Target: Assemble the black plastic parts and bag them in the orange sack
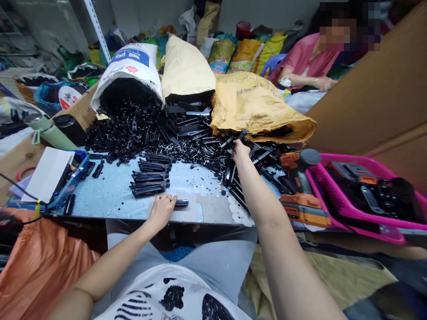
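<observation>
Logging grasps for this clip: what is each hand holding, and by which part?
The left hand covers one end of a small black part lying on the table. The right hand pinches a black strip in the pile near its end.

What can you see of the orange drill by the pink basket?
The cordless drill looks like orange and dark grey plastic: rounded grey head end, dark handle, blocky orange-and-black battery base nearest the table edge. It lies between the pile of black plastic parts and the pink basket, against the basket's rim. No hand touches it.
</observation>
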